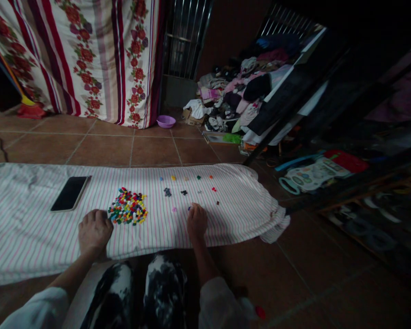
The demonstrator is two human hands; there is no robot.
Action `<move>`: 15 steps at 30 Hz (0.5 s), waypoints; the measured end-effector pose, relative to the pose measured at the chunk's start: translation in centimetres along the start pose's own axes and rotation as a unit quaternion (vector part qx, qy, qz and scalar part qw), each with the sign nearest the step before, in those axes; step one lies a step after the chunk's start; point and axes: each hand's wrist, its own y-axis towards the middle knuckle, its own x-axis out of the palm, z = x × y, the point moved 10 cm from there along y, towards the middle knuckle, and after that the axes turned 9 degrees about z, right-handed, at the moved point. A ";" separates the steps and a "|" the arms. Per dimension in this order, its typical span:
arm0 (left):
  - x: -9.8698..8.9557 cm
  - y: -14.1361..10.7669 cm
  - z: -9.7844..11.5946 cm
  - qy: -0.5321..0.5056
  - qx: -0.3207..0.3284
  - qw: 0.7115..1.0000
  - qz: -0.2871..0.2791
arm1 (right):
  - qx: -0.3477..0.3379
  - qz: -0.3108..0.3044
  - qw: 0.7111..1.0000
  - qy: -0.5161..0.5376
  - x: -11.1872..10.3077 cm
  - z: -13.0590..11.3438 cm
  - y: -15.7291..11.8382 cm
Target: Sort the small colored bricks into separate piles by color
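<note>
Surface: your desk (238, 224) is draped in white cloth (23, 224) with pink and grey stripes, bunched at its right end. On it, from your left: a phone (69, 194), dark screen up; a heap of small multicoloured pieces (128, 210); then pieces set apart by colour, counts unclear. Farthest row: blue (161, 178), yellow (173, 177), tan (186, 178), green (198, 177), orange (211, 177). Middle row: grey cluster (167, 192), black pieces (184, 193), red pieces (214, 189). Nearer you: pink pieces (174, 209), with dark brown (218, 203) farther right.
</note>
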 end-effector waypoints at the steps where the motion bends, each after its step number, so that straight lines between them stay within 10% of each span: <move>1: 0.1 0.0 0.0 0.002 0.000 1.000 0.000 | 0.001 0.000 1.000 -0.003 0.0 0.0 0.0; 15: 0.0 0.0 -0.1 0.001 0.003 1.000 0.016 | 0.012 0.009 1.000 0.008 0.3 0.6 -0.2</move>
